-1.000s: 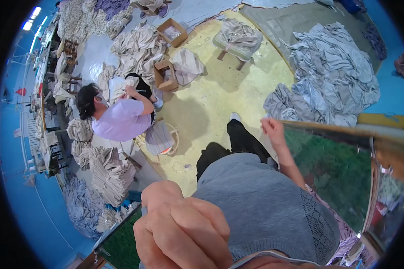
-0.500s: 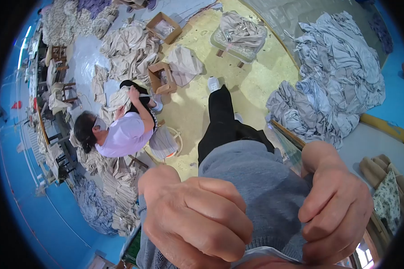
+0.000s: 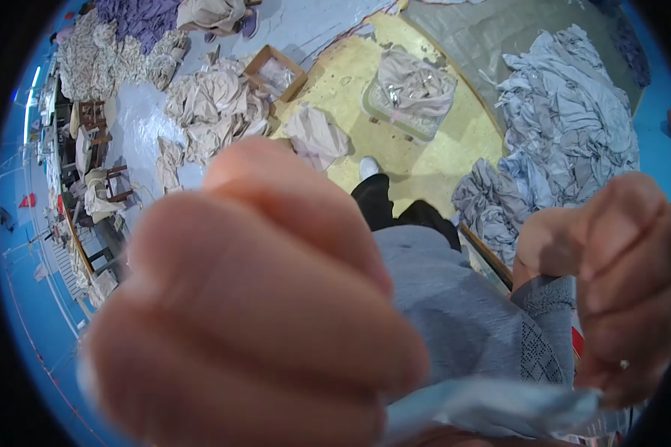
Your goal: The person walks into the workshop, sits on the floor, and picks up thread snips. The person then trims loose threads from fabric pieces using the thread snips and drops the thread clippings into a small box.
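Observation:
My left hand [image 3: 253, 298] is very close to the camera, large and blurred. Its fingers are curled closed, and whatever they may hold is hidden. On the right side my right hand [image 3: 634, 290] is also closed, fingertips bent downward. A blurred pale-blue thin piece [image 3: 492, 404] stretches across the bottom between the hands, its right end reaching my right fingertips. I cannot tell whether either hand grips it. Behind the hands lies my grey knitted top [image 3: 455, 313].
Heaps of pale-grey cloth [image 3: 574, 112] lie to the right, beige cloth [image 3: 216, 112] to the left. A cloth-topped stool [image 3: 414, 93] stands ahead, near a cardboard box [image 3: 276, 73]. Chairs [image 3: 93, 123] line the left. Another person's shoes [image 3: 250, 24] show at the top.
My left hand has come up closer to the camera, now hiding the seated co-worker. My right hand has moved right and up. The pale-blue piece shows more between them.

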Motion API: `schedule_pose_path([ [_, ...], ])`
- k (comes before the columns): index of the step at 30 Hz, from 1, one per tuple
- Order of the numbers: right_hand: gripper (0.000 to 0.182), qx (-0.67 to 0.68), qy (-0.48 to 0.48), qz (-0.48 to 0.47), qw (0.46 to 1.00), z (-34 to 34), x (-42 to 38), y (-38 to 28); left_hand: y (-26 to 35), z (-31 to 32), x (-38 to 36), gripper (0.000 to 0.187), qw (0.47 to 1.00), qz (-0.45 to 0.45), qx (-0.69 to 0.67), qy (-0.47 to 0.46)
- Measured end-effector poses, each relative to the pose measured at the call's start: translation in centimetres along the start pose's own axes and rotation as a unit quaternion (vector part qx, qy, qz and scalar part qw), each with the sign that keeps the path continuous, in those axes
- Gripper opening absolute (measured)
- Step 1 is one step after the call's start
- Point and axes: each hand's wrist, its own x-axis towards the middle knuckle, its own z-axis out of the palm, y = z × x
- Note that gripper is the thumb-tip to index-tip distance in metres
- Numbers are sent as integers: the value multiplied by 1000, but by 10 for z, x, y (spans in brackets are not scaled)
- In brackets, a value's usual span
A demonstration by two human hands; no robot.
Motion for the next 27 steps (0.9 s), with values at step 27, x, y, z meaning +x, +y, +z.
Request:
schedule_pose_path([
  [27,18,7,130,762,634,-47,-395,428,-233,77,14,42,791,-248,-477,291],
])
